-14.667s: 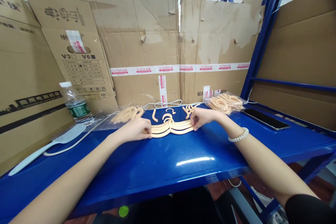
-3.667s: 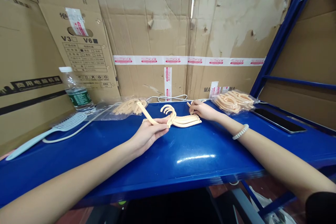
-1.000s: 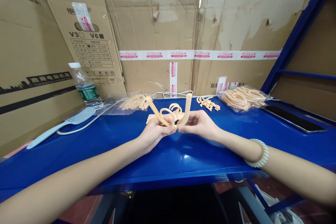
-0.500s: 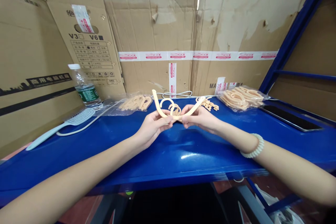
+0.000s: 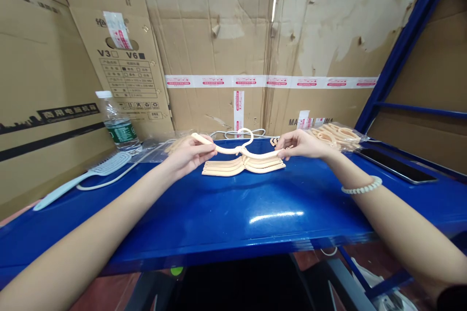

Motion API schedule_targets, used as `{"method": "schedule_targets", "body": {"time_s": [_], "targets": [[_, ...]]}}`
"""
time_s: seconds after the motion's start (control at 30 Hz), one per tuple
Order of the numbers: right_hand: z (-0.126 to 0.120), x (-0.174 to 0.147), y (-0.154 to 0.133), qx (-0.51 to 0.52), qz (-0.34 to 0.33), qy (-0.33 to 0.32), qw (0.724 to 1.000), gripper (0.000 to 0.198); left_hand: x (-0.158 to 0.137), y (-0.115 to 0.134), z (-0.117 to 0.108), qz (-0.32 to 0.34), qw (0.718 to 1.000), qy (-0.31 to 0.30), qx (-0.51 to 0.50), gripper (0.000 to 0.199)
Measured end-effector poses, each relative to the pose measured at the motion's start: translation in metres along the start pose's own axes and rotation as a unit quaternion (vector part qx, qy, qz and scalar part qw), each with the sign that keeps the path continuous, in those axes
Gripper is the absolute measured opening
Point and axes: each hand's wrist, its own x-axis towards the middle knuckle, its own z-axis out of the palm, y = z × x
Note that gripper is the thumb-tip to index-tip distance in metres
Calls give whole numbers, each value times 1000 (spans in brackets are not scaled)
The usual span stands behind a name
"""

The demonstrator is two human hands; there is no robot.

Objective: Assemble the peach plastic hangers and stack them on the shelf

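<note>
Brown cardboard panels (image 5: 219, 53) wall off the upper frame, and below them stretches your glossy blue metal tabletop (image 5: 219, 223). And there it is, centre frame: a cream plastic clothes hanger (image 5: 238, 150), hook pointing up, spanning the gap between your hands. Your left hand (image 5: 192, 155) has its left arm clamped between thumb and fingers; your right hand (image 5: 301, 145) pinches the opposite tip. Good, both ends secured!

Just below it in the frame lies a neat stack of matching cream hangers (image 5: 224, 171), flat on the blue. Whether the two touch at the middle, I can't tell from this angle. Watch that spot: lower the centre carelessly and it could catch the stack's middle, likely skewing those rows. That middle looks like a joint, too, so squeezing your hands inward might fold it. Let one end go early and the other would probably tip or twist.

Over on the right, small cream plastic pieces (image 5: 273, 141) peek out beside your fingers, partly hidden; a stray knuckle could scatter them. Farther right, the clear plastic bag of cream parts (image 5: 339, 133) sits close behind your wrist.
</note>
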Motion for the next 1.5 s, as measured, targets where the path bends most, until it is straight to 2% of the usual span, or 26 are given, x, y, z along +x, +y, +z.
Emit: {"method": "schedule_targets", "body": {"time_s": [0.07, 0.1, 0.17, 0.23, 0.3, 0.43, 0.53, 0.73, 0.8, 0.87, 0.93, 1.0, 1.1, 1.17, 1.27, 1.37, 1.5], "targets": [[-1, -1, 0, -77, -8, -25, 997, 29, 0, 4, -7, 9, 989, -59, 134, 20], [-1, -1, 1, -111, -14, -36, 993, 29, 0, 6, -10, 23, 973, -84, 215, 21], [-1, -1, 3, -159, -22, -56, 985, 27, 0, 9, -15, 57, 920, -128, 367, 22], [-1, -1, 5, -184, -24, -67, 980, 25, 1, 10, -18, 83, 865, -169, 465, 23], [1, 0, 7, -201, -29, -67, 977, 21, 1, 9, -19, 113, 826, -205, 513, 23], [7, 2, 8, -253, -60, -62, 964, 16, 1, 3, -17, 191, 757, -236, 579, 23], [12, 5, 9, -285, -85, -79, 951, 17, 0, -2, -15, 197, 717, -245, 622, 22], [15, 5, 7, -336, -52, -92, 936, 17, -4, -3, -12, 194, 692, -237, 654, 18], [17, 2, 2, -369, -39, -77, 926, 15, -8, -3, -7, 199, 684, -227, 664, 16], [25, -1, -5, -402, -38, -43, 914, 22, -14, -6, 1, 218, 683, -217, 663, 25], [39, -3, -13, -412, -46, -2, 910, 33, -21, -13, 14, 243, 687, -200, 655, 34], [58, -3, -17, -395, -55, 26, 917, 39, -29, -24, 27, 248, 697, -165, 653, 34], [89, 0, -15, -394, -72, 35, 916, 54, -38, -41, 41, 250, 696, -136, 659, 42], [105, 1, -9, -416, -65, 35, 906, 64, -41, -49, 44, 238, 694, -122, 668, 51], [117, 3, -2, -444, -22, 31, 895, 70, -41, -56, 42, 185, 687, -107, 694, 65], [117, 5, 2, -455, 9, 25, 890, 69, -39, -59, 37, 126, 686, -116, 707, 75], [114, 8, 3, -452, 33, 9, 891, 69, -36, -61, 33, 98, 690, -148, 702, 79]]}}
